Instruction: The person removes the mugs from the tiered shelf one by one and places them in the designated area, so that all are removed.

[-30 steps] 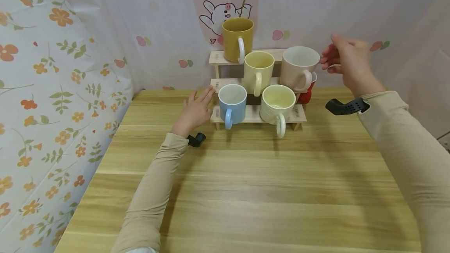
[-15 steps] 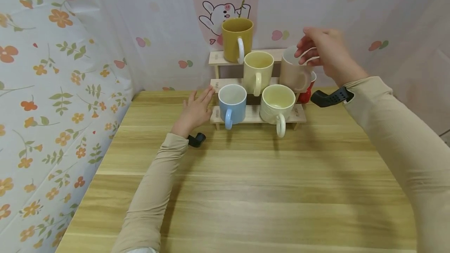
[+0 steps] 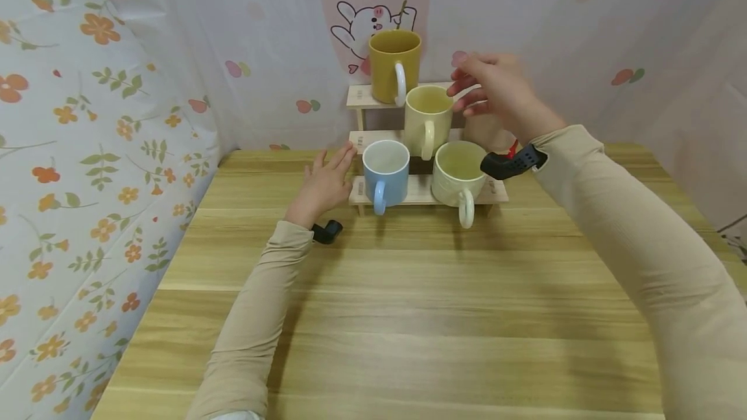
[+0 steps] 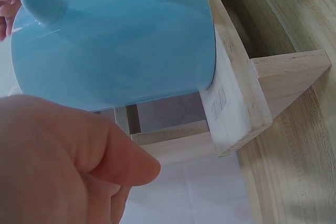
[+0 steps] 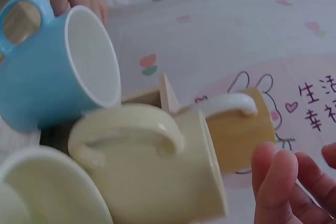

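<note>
My right hand (image 3: 496,89) hovers over the upper right of a three-tier wooden rack (image 3: 420,192), fingers loosely bent and holding nothing. Its fingertips are right by the rim of a pale yellow mug (image 3: 417,125) on the middle tier. Behind that hand, a pinkish mug (image 3: 481,129) is mostly hidden. On the bottom tier stand a light blue mug (image 3: 392,181) and a cream mug (image 3: 452,188); a mustard mug (image 3: 385,70) with a white handle tops the rack. My left hand (image 3: 321,186) has its fingers extended at the rack's left end, beside the blue mug (image 4: 115,45).
A small red object (image 3: 513,149) shows partly behind the rack's right side. The wooden table (image 3: 408,316) stretches in front. Behind hangs a white printed cloth (image 3: 262,37), with a floral cloth (image 3: 105,212) along the left.
My right hand has moved left, from beside the pinkish mug across it to the pale yellow mug's rim. My left hand has stayed in place, and the mugs have not moved.
</note>
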The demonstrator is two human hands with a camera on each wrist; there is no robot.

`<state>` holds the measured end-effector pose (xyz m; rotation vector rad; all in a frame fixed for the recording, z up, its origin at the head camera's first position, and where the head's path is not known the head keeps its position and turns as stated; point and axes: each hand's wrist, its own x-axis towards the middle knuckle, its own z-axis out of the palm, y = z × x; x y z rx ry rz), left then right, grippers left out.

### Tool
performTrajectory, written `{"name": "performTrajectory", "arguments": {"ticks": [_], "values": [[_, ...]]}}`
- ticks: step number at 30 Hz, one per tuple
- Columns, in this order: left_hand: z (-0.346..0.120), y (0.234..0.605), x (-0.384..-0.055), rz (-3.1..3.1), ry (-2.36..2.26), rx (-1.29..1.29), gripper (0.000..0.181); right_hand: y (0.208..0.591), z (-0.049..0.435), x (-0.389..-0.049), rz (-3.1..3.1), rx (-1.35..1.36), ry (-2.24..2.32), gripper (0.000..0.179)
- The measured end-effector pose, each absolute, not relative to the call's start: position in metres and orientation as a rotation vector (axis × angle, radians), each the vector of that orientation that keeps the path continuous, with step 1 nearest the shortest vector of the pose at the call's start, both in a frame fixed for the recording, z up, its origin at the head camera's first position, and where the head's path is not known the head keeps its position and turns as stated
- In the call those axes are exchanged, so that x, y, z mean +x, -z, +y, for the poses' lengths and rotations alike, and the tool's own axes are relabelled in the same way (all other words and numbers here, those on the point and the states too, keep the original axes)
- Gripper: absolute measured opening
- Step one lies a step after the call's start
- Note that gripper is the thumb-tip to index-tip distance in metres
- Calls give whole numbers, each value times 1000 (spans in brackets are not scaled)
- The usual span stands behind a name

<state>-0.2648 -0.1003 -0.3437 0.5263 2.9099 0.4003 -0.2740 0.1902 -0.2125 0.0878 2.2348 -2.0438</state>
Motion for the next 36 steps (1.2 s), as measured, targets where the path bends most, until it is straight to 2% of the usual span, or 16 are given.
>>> {"name": "performTrajectory", "arguments": {"ticks": [6, 12, 24, 33, 36], "values": [[-102, 343, -265, 2898, -404, 536, 68, 215, 170, -280, 2149, 131, 2080, 21], [-101, 345, -264, 2885, -412, 541, 68, 215, 156, -288, 2135, 158, 2097, 17], [-103, 344, -266, 2896, -409, 550, 68, 213, 135, -309, 2065, 231, 2122, 22], [-104, 345, -265, 2897, -411, 552, 69, 217, 123, -317, 2109, 194, 2003, 41], [-103, 345, -266, 2903, -408, 554, 69, 217, 118, -320, 2149, 186, 1945, 41]]}}
